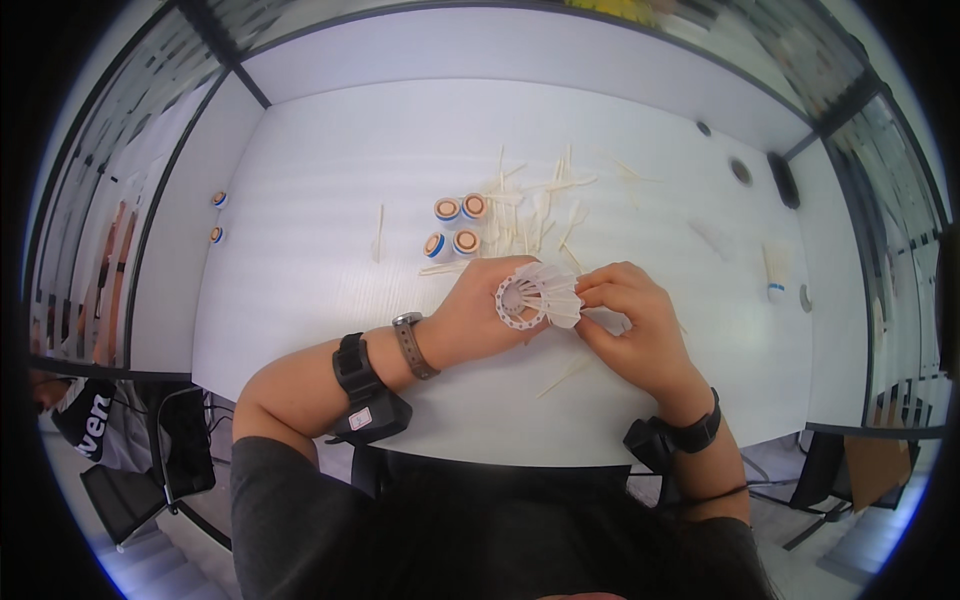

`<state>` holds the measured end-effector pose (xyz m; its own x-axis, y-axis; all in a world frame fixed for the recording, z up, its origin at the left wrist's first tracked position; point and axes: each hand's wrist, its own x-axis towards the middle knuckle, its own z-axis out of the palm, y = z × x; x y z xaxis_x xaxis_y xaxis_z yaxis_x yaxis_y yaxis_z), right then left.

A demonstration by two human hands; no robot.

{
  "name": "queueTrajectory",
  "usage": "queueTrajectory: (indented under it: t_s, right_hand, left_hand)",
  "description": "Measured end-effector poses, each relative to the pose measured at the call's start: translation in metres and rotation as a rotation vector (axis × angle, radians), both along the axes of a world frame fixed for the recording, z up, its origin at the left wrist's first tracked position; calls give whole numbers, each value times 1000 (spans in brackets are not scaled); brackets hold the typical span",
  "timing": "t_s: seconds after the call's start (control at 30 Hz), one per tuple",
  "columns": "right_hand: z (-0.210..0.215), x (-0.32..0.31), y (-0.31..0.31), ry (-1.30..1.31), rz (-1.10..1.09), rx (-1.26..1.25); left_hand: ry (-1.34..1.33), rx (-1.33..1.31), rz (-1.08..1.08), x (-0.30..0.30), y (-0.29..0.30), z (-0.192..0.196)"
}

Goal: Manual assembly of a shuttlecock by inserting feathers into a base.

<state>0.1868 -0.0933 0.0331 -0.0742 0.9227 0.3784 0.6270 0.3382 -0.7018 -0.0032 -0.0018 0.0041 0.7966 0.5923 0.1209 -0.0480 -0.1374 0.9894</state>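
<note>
My left hand is closed round a partly built shuttlecock, tilted so that white feathers fan out on its right side. A white ring with small holes forms its round end. At the right edge of those feathers, my right hand has thumb and fingers bent in a pinch on a white feather, partly hidden by the fingers. Just beyond my left hand stand several cork bases with blue-and-white bands. Loose feathers lie scattered to their right.
A finished-looking shuttlecock lies on the white table at the right. Two small cork bases are by the left partition. One lone feather lies left of the corks. Low partitions enclose the table.
</note>
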Motion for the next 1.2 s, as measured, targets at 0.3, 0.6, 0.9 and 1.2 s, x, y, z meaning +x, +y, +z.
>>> queueTrajectory:
  t_s: [0.3,0.6,0.9,1.2]
  right_hand:
    - [0,0,-1,-23,-1,30]
    - [5,0,-3,-60,-10,13]
    - [0,0,-3,139,-25,-102]
    - [1,1,-2,484,-127,-267]
  left_hand:
    - [-37,25,10,2,-1,-1]
    - [-16,33,-20,1,1,-5]
    - [-28,64,19,2,0,1]
    - [49,-60,27,0,-2,15]
